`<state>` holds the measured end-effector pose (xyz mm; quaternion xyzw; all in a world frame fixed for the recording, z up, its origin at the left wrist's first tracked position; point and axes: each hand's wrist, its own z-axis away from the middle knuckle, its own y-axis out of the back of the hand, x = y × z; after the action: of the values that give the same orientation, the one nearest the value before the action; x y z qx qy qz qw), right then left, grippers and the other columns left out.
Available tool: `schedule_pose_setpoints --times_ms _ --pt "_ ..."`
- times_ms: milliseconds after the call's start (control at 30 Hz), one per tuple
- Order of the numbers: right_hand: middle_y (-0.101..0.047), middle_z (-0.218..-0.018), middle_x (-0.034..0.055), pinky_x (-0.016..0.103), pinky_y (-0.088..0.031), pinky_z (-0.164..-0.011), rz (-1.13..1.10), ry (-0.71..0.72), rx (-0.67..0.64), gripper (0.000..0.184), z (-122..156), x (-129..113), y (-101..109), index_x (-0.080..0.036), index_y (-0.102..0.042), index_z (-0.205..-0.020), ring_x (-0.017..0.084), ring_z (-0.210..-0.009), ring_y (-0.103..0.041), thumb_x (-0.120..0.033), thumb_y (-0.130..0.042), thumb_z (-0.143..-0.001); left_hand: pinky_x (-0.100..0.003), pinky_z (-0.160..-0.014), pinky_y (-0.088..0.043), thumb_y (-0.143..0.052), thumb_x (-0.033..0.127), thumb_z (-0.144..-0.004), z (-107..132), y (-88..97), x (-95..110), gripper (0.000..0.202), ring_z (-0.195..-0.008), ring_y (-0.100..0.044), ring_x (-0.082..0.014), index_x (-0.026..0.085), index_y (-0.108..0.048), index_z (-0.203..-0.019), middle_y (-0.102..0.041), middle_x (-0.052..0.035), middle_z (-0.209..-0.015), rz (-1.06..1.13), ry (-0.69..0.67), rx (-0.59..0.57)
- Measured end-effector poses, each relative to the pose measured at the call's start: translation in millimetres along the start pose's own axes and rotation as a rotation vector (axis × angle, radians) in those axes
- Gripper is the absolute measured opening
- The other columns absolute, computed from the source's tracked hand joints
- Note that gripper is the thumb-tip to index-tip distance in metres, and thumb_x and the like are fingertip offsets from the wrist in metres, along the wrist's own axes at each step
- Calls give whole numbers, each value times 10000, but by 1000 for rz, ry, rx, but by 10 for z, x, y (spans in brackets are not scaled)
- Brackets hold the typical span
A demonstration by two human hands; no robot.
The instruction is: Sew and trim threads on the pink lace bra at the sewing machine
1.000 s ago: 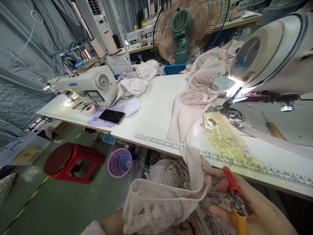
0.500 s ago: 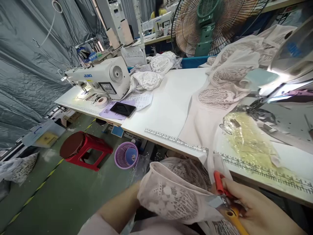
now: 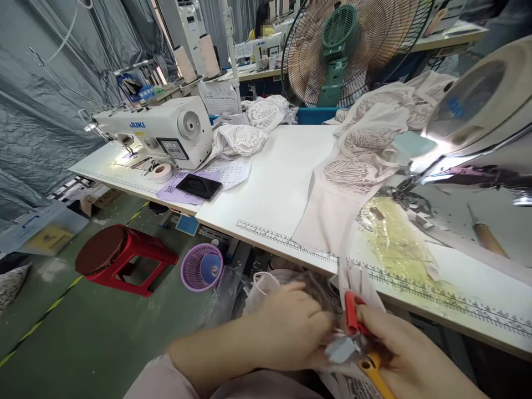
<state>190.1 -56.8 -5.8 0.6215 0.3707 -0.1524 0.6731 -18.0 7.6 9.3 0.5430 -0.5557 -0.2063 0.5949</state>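
My right hand [image 3: 411, 354] is closed round scissors with a red handle [image 3: 352, 313] and an orange handle [image 3: 373, 374]; their silver blades point left, beside the cloth. My left hand [image 3: 291, 327] is closed just left of the blades, its fingertips partly hidden and holding pale lace fabric. More of this lace fabric [image 3: 353, 388] hangs below my hands. A linked run of pale lace bra pieces [image 3: 349, 172] lies over the table and hangs down its front edge to my right hand.
A lit sewing machine head [image 3: 469, 111] stands at the right, near a wooden-handled awl [image 3: 488, 238] and yellowish plastic [image 3: 394, 238]. At left are another sewing machine [image 3: 153, 130], a phone [image 3: 199, 187], a red stool [image 3: 124, 257] and a purple basket [image 3: 187, 271]. A fan [image 3: 338, 55] stands behind.
My left hand has come up from behind the lace piece to the scissor blades, and the lace cup has dropped from view. The whole view has shifted slightly right.
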Motion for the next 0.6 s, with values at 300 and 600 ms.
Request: schedule_pose_setpoints --times_ms 300,600 --pt "-478 -679 -20 233 -357 -543 136 219 -50 235 -40 147 300 -243 -367 -731 153 -599 -456 -27 -453 -699 -231 -517 -328 -480 401 -914 345 363 -386 349 -532 -445 -120 200 -444 -631 -495 8 -574 488 40 -313" --pt "-465 -629 -31 219 -329 -507 81 130 -69 290 -177 135 247 -254 -277 -700 143 -554 -436 -25 -452 -674 -221 -590 -371 -583 305 -821 525 405 -611 229 -643 -519 -138 178 -521 -641 -558 -9 -695 358 249 -517"
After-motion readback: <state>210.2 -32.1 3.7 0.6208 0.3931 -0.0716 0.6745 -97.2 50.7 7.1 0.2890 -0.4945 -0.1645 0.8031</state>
